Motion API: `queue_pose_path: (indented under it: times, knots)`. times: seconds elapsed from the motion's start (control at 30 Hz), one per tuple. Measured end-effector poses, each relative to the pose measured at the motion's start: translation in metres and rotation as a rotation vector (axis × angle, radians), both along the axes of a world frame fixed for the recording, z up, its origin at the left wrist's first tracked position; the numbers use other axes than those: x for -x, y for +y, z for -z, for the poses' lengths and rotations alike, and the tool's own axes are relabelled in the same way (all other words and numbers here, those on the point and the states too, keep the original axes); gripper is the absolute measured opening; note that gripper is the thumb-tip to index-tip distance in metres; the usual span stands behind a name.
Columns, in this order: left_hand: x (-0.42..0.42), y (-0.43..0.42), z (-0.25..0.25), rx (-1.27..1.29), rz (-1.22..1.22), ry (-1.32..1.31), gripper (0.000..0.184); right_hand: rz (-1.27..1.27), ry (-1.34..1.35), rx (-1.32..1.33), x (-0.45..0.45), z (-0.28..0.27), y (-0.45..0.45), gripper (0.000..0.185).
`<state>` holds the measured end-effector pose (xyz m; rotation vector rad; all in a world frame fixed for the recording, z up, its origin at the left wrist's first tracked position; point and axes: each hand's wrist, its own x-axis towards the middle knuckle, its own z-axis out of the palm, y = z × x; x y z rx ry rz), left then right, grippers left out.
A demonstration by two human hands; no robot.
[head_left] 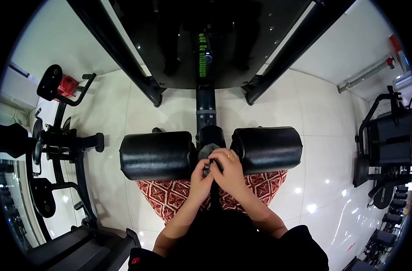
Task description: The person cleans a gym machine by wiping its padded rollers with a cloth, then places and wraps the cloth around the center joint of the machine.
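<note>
Between two black padded rollers, the left one (157, 156) and the right one (268, 150), my hands meet at the middle. My left hand (201, 180) has its fingers pinched on something small and dark. Close against it, my right hand (227, 170), with a ring on one finger, is closed too, its fingertips by the same spot. A grey fuzzy cloth (209, 149) shows just above and between the fingers. Behind it stands the black post (206, 106) of the machine. What exactly the fingertips hold is hidden.
Red patterned fabric (169, 196) lies over my legs below the rollers. Slanted black frame legs (140, 74) stand ahead beside a dark panel (178, 54) with green marks. Exercise machines are at the left (63, 140) and right (389, 140).
</note>
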<state>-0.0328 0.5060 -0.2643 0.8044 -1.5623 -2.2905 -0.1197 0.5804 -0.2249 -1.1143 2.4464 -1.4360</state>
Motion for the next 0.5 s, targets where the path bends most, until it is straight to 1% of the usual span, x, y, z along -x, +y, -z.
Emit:
queue_pose_path:
  times: [0.03, 0.07, 0.13, 0.17, 0.2, 0.23, 0.27, 0.3, 0.33, 0.37, 0.4, 0.43, 0.5]
  knots:
    - [0.002, 0.000, -0.005, 0.114, -0.007, -0.005, 0.022, 0.009, 0.019, 0.013, -0.005, 0.001, 0.003, 0.016]
    - [-0.002, -0.001, -0.012, 0.427, 0.068, -0.047, 0.027, 0.001, 0.023, 0.016, -0.009, 0.004, 0.008, 0.018]
    - [-0.006, 0.004, -0.030, 0.852, 0.094, -0.004, 0.035, -0.005, 0.022, 0.020, -0.012, 0.005, 0.010, 0.021]
    - [-0.007, 0.006, -0.035, 1.047, 0.090, 0.023, 0.037, -0.004, 0.019, 0.019, -0.014, 0.001, 0.010, 0.025]
    - [-0.007, 0.004, -0.040, 1.044, 0.101, 0.021, 0.037, -0.001, 0.015, 0.017, -0.016, -0.001, 0.011, 0.029]
    - [-0.004, 0.000, -0.044, 1.145, 0.169, 0.006, 0.040, 0.007, 0.009, 0.014, -0.016, 0.000, 0.011, 0.029]
    - [0.000, -0.002, -0.046, 1.246, 0.235, -0.005, 0.042, 0.026, -0.039, 0.031, -0.013, 0.001, 0.008, 0.033]
    - [0.006, -0.004, -0.044, 1.246, 0.236, 0.001, 0.042, 0.041, -0.083, 0.052, -0.008, 0.001, 0.006, 0.037]
    - [0.013, -0.006, -0.038, 1.265, 0.307, -0.018, 0.043, 0.052, -0.159, 0.070, -0.003, 0.003, 0.004, 0.038]
    - [0.020, -0.008, -0.033, 1.284, 0.376, -0.039, 0.043, 0.053, -0.155, 0.073, -0.002, 0.000, 0.003, 0.038]
    - [0.027, -0.009, -0.029, 1.215, 0.390, -0.061, 0.044, 0.079, -0.134, 0.091, -0.002, -0.005, 0.001, 0.038]
    - [0.031, -0.012, -0.018, 1.218, 0.387, -0.061, 0.044, 0.105, -0.115, 0.109, -0.002, -0.009, 0.000, 0.039]
    - [0.036, -0.015, 0.001, 1.073, 0.449, -0.060, 0.046, 0.065, -0.164, 0.100, -0.007, -0.011, 0.000, 0.036]
